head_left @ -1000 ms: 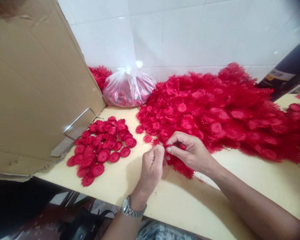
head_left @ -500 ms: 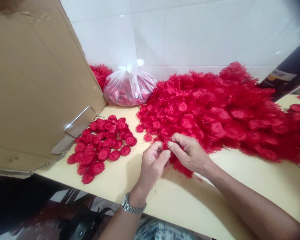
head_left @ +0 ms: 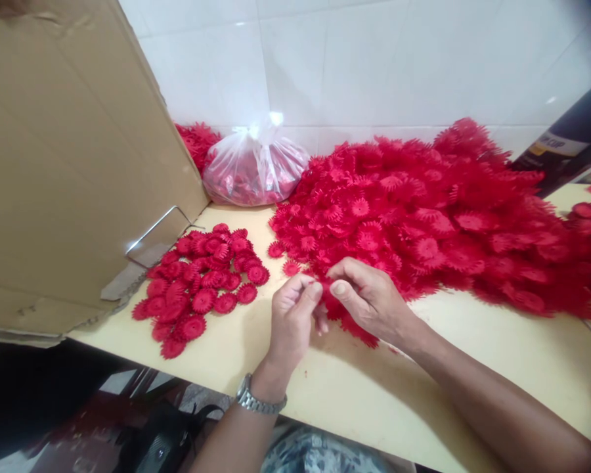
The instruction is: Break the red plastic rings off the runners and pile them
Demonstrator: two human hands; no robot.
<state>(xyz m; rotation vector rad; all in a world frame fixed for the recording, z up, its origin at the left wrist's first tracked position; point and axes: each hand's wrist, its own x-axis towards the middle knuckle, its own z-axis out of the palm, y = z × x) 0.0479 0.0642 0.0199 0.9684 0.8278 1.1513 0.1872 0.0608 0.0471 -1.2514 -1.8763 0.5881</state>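
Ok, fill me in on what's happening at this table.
A person's left hand and right hand are close together at the near edge of a big heap of red fringed discs; whether the fingers grip one is too blurred to tell. To the left, a smaller group of red discs lies on the table. Behind it sits a tied plastic bag with red pieces inside.

Pale yellow table [head_left: 364, 407] — red rosettes [head_left: 204, 301], knotted bag [head_left: 253, 172] on it.
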